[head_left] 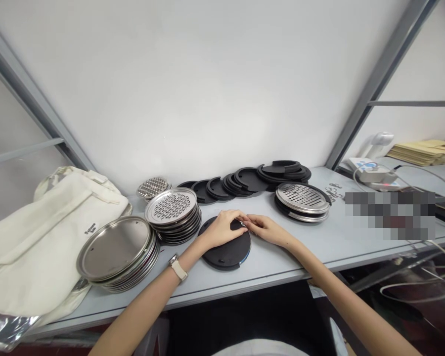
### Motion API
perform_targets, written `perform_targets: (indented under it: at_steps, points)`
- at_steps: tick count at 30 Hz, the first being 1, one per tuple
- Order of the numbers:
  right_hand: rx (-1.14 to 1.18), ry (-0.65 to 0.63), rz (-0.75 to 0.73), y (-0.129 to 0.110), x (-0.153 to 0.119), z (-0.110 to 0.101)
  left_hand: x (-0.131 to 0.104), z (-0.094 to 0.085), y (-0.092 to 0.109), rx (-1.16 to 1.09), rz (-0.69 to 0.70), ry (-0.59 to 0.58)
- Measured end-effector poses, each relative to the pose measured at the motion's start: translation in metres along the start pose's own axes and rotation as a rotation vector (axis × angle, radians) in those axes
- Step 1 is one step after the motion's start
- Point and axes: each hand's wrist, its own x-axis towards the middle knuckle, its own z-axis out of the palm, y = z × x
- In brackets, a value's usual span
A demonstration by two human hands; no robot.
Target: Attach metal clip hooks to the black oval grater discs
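Note:
A round black disc (226,253) lies on the grey table in front of me. My left hand (228,227) rests over its upper part, fingers bent toward the disc's upper right edge. My right hand (263,228) meets it there, thumb and fingertips pinched together. Between the fingertips shows a tiny shiny metal piece (243,224); which hand grips it is hard to tell. Left of the disc stands a stack of round metal graters (170,206), with a stack of smooth metal plates (114,247) nearer me. Another grater in a black rim (303,198) tops a short stack on the right.
Black round rims (250,179) overlap in a row along the wall. Small metal pieces (333,190) lie at the right. A white bag (59,232) covers the left end. Cables and a white device (371,169) sit far right.

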Motion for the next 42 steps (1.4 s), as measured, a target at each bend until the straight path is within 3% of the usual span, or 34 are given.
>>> perform_targets:
  at_steps: [7, 11, 19, 28, 36, 42]
  points:
    - [-0.038, 0.109, 0.008, -0.009, 0.003, 0.011, -0.001, 0.0, 0.004, 0.167, -0.041, 0.023]
    - [-0.003, 0.149, -0.007, -0.007, 0.003, 0.012, -0.003, -0.002, 0.015, 0.421, 0.009, 0.07]
    - [0.046, 0.162, -0.031, -0.004, 0.003, 0.009, -0.008, -0.007, 0.024, 0.7, -0.06, -0.113]
    - [0.141, 0.023, -0.038, -0.006, -0.001, 0.002, -0.007, -0.011, 0.017, 0.687, -0.027, -0.206]
    - [0.131, 0.078, -0.022, -0.01, -0.001, -0.001, -0.007, -0.011, 0.012, 0.652, 0.042, -0.219]
    - [0.037, 0.023, -0.016, -0.008, 0.0, 0.001, -0.007, -0.011, 0.012, 0.57, 0.139, -0.262]
